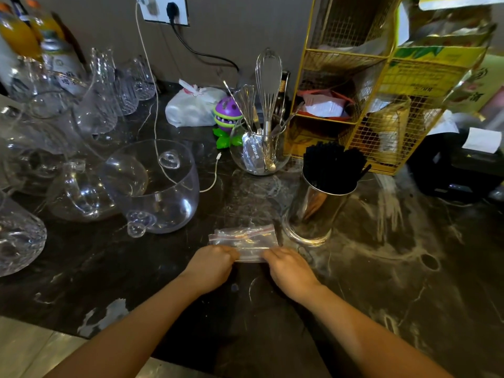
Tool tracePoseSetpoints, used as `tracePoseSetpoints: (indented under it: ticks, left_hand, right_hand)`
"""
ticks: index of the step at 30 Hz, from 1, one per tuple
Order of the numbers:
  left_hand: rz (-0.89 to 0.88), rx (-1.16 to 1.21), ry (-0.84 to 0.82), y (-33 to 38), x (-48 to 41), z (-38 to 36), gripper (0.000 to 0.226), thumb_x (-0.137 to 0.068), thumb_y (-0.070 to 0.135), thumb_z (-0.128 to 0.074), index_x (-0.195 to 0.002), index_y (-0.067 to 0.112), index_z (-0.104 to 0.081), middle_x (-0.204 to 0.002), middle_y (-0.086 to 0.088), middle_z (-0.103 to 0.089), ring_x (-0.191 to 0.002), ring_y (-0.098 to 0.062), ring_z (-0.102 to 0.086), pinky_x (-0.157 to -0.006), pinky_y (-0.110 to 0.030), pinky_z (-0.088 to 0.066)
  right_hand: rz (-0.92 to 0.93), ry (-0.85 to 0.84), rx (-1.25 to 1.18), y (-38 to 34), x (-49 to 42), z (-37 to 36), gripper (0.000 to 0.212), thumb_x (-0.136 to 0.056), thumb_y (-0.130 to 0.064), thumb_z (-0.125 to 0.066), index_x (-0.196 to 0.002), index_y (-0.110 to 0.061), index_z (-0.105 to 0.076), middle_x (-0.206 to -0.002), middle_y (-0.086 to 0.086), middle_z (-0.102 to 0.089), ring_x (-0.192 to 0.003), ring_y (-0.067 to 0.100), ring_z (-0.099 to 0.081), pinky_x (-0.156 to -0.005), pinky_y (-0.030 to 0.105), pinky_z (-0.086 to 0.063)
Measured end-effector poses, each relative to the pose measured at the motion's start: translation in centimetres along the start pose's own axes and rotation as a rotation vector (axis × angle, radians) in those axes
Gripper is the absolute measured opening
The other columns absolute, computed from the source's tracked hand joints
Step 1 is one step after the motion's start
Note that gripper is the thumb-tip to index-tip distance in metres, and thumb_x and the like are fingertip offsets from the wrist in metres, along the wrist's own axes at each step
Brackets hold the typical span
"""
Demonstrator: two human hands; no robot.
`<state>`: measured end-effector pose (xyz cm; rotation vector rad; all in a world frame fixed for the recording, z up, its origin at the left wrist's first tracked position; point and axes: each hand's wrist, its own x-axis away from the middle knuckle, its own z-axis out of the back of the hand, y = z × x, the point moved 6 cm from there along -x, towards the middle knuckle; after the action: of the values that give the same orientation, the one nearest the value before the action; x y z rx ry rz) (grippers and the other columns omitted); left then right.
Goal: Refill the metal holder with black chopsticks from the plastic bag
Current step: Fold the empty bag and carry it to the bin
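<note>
A clear plastic bag (245, 240) with a red zip strip lies flat on the dark marble counter (381, 268), folded over and looking empty. My left hand (211, 264) presses on its near left edge and my right hand (289, 268) on its near right edge, fingers curled onto the plastic. Just right of the bag stands the shiny metal holder (313, 208), upright. A dense bunch of black chopsticks (331, 165) fills it and sticks out of the top.
Clear glass jugs and a large glass bowl (155, 186) crowd the left side. Behind stand a round glass jar of utensils with a whisk (261, 151), a purple-green toy (226, 118), a white bag (191, 107), a yellow wire rack (368, 105) and a black printer (458, 165).
</note>
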<state>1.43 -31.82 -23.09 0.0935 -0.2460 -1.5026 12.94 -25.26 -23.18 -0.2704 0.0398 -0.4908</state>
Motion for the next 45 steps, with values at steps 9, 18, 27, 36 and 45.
tracePoseSetpoints:
  ticks: [9, 18, 27, 36, 45]
  left_hand:
    - [0.104, 0.401, -0.092, -1.5, -0.2, 1.8, 0.015, -0.088, 0.018, -0.049, -0.091, 0.012, -0.062, -0.096, -0.014, -0.067, -0.088, -0.022, -0.061, -0.085, -0.041, -0.049]
    - [0.239, 0.537, -0.110, -2.5, -0.1, 1.5, 0.017, -0.085, 0.021, -0.055, -0.069, 0.017, -0.061, -0.079, -0.004, -0.058, -0.066, -0.011, -0.056, -0.073, -0.032, -0.050]
    - [0.308, 0.270, -0.123, -3.3, -1.2, 1.7, 0.026, -0.073, 0.026, -0.066, -0.096, 0.021, -0.055, -0.094, -0.009, -0.065, -0.084, -0.022, -0.059, -0.078, -0.036, -0.048]
    - [0.097, 0.145, -0.228, -2.7, -2.8, 1.4, 0.038, -0.073, 0.024, -0.067, -0.109, 0.022, -0.055, -0.106, -0.001, -0.053, -0.099, -0.015, -0.045, -0.082, -0.027, -0.036]
    - [-0.044, 0.212, -0.342, -1.0, -4.0, 1.5, 0.018, -0.073, 0.012, -0.065, -0.088, 0.021, -0.062, -0.069, 0.009, -0.053, -0.068, -0.009, -0.051, -0.063, -0.021, -0.039]
  right_hand:
    - [-0.291, 0.023, -0.438, 2.1, -0.7, 1.0, 0.005, -0.085, -0.017, -0.056, -0.088, -0.015, -0.059, -0.080, 0.003, -0.062, -0.078, 0.017, -0.060, -0.067, 0.025, -0.044]
    - [-0.364, -0.065, -0.519, 2.2, -1.2, 0.6, 0.025, -0.081, -0.015, -0.063, -0.061, -0.023, -0.048, -0.064, -0.004, -0.052, -0.067, 0.015, -0.052, -0.056, 0.018, -0.038]
    - [-0.400, -0.034, -0.421, 2.5, -2.1, 0.5, 0.027, -0.077, -0.015, -0.066, -0.101, -0.012, -0.054, -0.104, 0.011, -0.052, -0.092, 0.023, -0.052, -0.075, 0.027, -0.040]
    - [-0.452, -0.097, -0.316, 2.5, -1.9, -0.1, 0.029, -0.079, -0.028, -0.064, -0.104, -0.012, -0.059, -0.114, 0.010, -0.059, -0.103, 0.023, -0.055, -0.082, 0.031, -0.042]
    - [-0.345, 0.032, -0.444, 1.5, 0.0, 1.5, 0.009, -0.079, -0.014, -0.063, -0.085, -0.007, -0.061, -0.086, 0.004, -0.051, -0.083, 0.016, -0.048, -0.074, 0.028, -0.039]
